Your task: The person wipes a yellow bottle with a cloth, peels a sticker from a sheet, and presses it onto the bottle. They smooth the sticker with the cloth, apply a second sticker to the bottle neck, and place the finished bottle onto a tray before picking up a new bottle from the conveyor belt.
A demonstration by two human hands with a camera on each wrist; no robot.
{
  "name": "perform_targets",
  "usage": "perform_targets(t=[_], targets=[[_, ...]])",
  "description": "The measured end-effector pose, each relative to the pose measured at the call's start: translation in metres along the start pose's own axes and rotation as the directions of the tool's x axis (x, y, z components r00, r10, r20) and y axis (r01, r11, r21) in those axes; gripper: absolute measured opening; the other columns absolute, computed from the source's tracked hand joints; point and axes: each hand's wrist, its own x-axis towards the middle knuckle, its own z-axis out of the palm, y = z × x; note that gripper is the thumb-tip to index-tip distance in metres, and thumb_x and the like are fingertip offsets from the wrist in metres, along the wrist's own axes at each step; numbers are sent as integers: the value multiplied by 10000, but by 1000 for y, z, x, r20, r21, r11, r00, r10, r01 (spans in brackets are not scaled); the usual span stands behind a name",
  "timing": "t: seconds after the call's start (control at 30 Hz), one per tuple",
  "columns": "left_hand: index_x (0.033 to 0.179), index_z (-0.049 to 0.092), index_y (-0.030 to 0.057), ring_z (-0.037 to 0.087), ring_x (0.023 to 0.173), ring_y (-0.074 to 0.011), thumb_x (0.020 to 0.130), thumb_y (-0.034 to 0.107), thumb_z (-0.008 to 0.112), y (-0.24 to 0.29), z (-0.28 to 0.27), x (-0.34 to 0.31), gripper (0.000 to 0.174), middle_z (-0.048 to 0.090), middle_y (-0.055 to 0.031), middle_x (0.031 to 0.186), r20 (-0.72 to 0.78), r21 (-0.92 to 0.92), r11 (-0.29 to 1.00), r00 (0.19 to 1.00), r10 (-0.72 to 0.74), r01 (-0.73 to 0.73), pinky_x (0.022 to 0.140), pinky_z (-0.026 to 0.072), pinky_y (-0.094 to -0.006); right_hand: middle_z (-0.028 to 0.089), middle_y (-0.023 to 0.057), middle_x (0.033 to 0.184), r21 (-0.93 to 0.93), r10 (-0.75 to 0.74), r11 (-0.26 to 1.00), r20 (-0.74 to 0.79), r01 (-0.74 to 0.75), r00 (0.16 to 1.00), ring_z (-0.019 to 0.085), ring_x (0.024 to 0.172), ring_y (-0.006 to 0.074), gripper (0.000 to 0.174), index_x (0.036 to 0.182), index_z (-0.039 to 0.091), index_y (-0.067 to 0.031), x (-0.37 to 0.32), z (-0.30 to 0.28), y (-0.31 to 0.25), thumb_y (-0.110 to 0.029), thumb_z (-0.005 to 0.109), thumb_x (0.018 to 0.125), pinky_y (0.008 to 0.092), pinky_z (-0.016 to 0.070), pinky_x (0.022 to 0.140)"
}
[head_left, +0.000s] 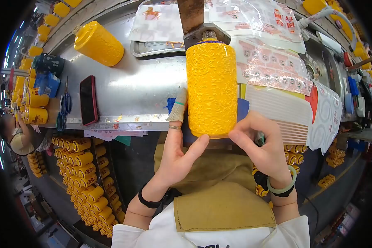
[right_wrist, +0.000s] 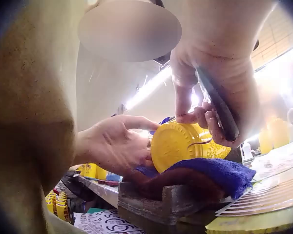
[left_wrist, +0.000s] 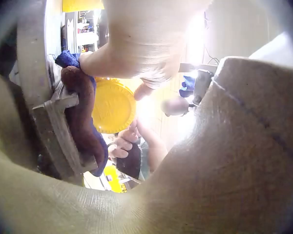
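An embossed yellow bottle [head_left: 212, 89] lies with its neck at a metal stop and its base toward the person. Under it is a rest padded with blue cloth [right_wrist: 205, 173]. The left hand [head_left: 175, 159] holds the bottle's left side, thumb by the base rim and a covered index finger along the wall. At the right of the base rim, the right hand [head_left: 266, 149] has thumb and index finger close together. Its other fingers curl round a dark tool [right_wrist: 217, 105]. A thin dark strip [right_wrist: 199, 143] crosses the bottle near those fingers in the right wrist view.
Another yellow bottle [head_left: 98, 43], a phone [head_left: 89, 100] and blue-handled scissors [head_left: 63, 108] are on the metal bench at left. Printed sheets [head_left: 273, 66] and a striped card stack [head_left: 273, 109] lie at right. Racked yellow bottles [head_left: 87, 177] stand below; another person [head_left: 20, 138] is far left.
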Motion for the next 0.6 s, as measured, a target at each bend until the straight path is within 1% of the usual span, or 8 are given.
perform_targets(t=[0.03, 0.27, 0.37, 0.43, 0.47, 0.53, 0.6], targets=[[1639, 59, 4, 145, 1574, -273, 926, -31, 531, -1, -1, 0, 856, 100, -159, 1712, 6, 23, 1000, 1000, 14, -14, 1262, 141, -419, 614, 42, 755, 6, -4, 1000, 0, 4, 1000, 505, 650, 112, 110, 858, 704, 18, 0, 0, 0, -77, 753, 883, 270, 405, 607], [1640, 56, 8, 129, 1578, -274, 927, -42, 521, -6, -2, -1, 853, 78, -157, 1718, 12, 27, 999, 999, 32, -32, 1262, 139, -419, 610, 33, 749, 18, 19, 1000, 12, -19, 1000, 488, 647, 99, 117, 858, 704, 17, 1, 0, 0, -86, 754, 887, 264, 394, 601], [1644, 38, 22, 124, 1580, -274, 934, -42, 507, -6, -2, -1, 853, 63, -151, 1721, 20, 65, 997, 999, 37, -38, 1263, 138, -418, 608, 29, 746, 24, 22, 999, 11, -23, 1000, 481, 645, 96, 120, 860, 705, 15, 0, 0, 1, -90, 756, 888, 263, 390, 598], [1648, 19, 39, 110, 1582, -272, 936, -41, 495, -9, -3, -1, 861, 46, -147, 1723, 42, 153, 985, 996, 77, -83, 1264, 134, -419, 609, 27, 747, 26, 34, 999, 16, -35, 999, 483, 646, 93, 125, 861, 704, 14, 1, 0, 1, -95, 759, 887, 263, 393, 600], [1648, 19, 39, 110, 1582, -272, 936, -41, 495, -11, -2, -1, 861, 46, -147, 1723, 42, 153, 985, 996, 76, -82, 1264, 134, -419, 609, 27, 747, 27, 35, 999, 16, -36, 999, 483, 646, 93, 125, 861, 704, 14, 1, 0, 1, -95, 759, 887, 263, 393, 600], [1650, 2, 49, 96, 1584, -267, 933, -42, 489, -13, -2, 1, 871, 37, -145, 1725, 30, 201, 970, 991, 133, -136, 1264, 133, -419, 614, 30, 750, 19, 36, 999, 17, -36, 999, 490, 649, 96, 128, 861, 703, 13, 1, 0, 1, -98, 761, 888, 263, 398, 604], [1649, -2, 48, 87, 1586, -272, 934, -33, 488, -12, -3, 3, 871, 30, -150, 1726, 37, 208, 969, 991, 130, -135, 1265, 133, -423, 619, 33, 754, 18, 26, 999, 20, -26, 999, 494, 650, 98, 127, 863, 704, 12, 1, 0, 1, -99, 761, 888, 264, 400, 607]])
